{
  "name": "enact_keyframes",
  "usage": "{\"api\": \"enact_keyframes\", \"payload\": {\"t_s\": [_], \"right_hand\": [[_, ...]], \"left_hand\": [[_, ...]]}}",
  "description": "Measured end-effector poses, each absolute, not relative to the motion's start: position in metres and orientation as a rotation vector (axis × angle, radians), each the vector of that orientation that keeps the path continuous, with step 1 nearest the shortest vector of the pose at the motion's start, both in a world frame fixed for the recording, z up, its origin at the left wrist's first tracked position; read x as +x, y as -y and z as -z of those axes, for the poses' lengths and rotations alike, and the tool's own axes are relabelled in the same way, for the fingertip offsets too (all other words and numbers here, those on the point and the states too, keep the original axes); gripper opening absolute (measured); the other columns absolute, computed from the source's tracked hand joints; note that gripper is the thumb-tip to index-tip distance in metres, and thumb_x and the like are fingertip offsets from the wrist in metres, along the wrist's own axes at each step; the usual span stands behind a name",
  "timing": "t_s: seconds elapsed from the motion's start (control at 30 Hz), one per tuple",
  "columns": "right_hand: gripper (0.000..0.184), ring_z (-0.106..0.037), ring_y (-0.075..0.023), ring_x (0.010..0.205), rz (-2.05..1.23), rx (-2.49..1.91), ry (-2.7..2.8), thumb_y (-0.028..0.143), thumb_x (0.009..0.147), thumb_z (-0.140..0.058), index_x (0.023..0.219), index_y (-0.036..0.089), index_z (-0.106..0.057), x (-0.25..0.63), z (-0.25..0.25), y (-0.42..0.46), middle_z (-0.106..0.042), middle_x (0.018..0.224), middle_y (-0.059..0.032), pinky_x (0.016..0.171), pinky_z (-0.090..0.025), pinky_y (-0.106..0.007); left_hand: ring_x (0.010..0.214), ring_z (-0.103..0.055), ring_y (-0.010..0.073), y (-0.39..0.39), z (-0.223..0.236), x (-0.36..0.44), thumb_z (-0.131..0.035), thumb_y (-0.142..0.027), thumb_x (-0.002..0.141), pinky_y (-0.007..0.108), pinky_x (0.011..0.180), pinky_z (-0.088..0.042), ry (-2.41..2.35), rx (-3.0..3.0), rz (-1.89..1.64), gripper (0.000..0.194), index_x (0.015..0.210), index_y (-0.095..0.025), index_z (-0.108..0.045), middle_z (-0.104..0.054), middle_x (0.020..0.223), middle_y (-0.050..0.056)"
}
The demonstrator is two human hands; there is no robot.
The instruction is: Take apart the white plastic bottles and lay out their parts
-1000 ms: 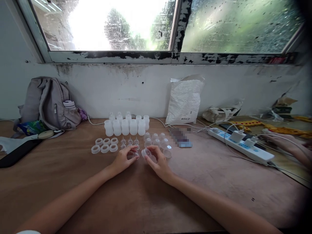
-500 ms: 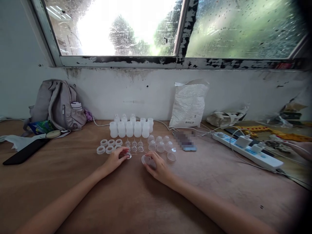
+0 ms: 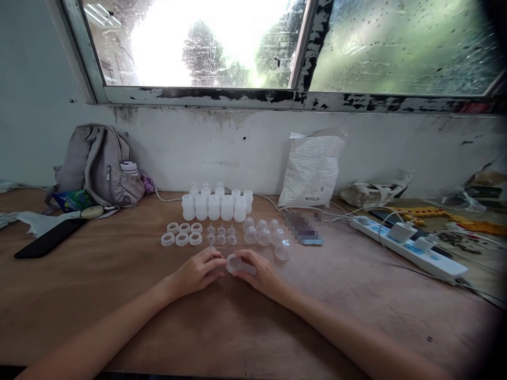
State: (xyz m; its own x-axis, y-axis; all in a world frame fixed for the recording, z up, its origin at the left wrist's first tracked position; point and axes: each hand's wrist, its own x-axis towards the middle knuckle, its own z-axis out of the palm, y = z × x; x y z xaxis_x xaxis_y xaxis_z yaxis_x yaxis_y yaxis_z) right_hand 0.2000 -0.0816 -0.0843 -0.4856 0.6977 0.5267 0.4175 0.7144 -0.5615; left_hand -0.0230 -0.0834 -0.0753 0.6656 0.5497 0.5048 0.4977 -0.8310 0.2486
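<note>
My right hand [image 3: 263, 272] grips a translucent plastic cap [image 3: 233, 263], its round mouth tilted toward the left. My left hand [image 3: 198, 272] is close beside it, fingers apart, the fingertips at the cap's rim; whether they touch it I cannot tell. Just beyond the left fingers, a clear bottle nipple [image 3: 211, 246] is partly covered by them. More clear nipples [image 3: 221, 238] stand in rows behind. Several similar dome caps [image 3: 263, 237] are grouped beyond my right hand, with one cap [image 3: 281, 254] nearest to it. White screw rings [image 3: 182, 239] lie in two rows at the left.
White feeding bottles [image 3: 214, 207] stand in rows at the back. A phone [image 3: 312, 240], a white parcel bag [image 3: 311, 169] and a power strip [image 3: 407, 248] with cables are on the right. A backpack [image 3: 93, 166] and a black flat object [image 3: 49, 240] are on the left.
My left hand has let go of the nipple at the front of its group and moved right to the cap. The cap in my right hand has tipped, mouth leftward. The other person's hand has left view.
</note>
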Motion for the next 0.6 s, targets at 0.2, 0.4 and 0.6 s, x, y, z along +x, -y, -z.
{"api": "enact_keyframes", "payload": {"t_s": [0.2, 0.4, 0.6], "right_hand": [[0.027, -0.053, -0.0169, 0.101, -0.470, -0.713, 2.345, 0.033, 0.079, -0.054, 0.103, 0.023, -0.047, 0.199, 0.085, 0.085, -0.054, 0.112, -0.0059, 0.086, -0.043, -0.030], [0.024, -0.052, -0.0176, 0.096, -0.387, -0.793, 2.363, 0.030, 0.083, -0.047, 0.105, 0.021, -0.045, 0.198, 0.083, 0.086, -0.056, 0.102, -0.0065, 0.084, -0.043, -0.032], [0.018, -0.052, -0.0173, 0.089, -0.333, -0.815, 2.374, 0.024, 0.084, -0.044, 0.101, 0.019, -0.046, 0.197, 0.085, 0.085, -0.056, 0.094, -0.0065, 0.078, -0.045, -0.031]], "left_hand": [[0.091, -0.052, 0.0152, 0.093, 0.072, -0.014, -0.042, -0.029, 0.084, 0.027, 0.080, -0.046, -0.899, 2.810, -0.714, 0.020, 0.097, -0.019, -0.055, -0.050, 0.103, 0.008], [0.099, -0.050, 0.0171, 0.098, 0.062, -0.055, -0.042, -0.026, 0.084, 0.028, 0.085, -0.043, -1.054, 2.889, -0.713, 0.016, 0.092, -0.018, -0.054, -0.048, 0.110, 0.009], [0.090, -0.054, 0.0170, 0.101, 0.068, -0.126, -0.041, -0.028, 0.084, 0.029, 0.079, -0.046, -1.330, 2.948, -0.686, 0.017, 0.090, -0.019, -0.054, -0.052, 0.103, 0.008]]}}
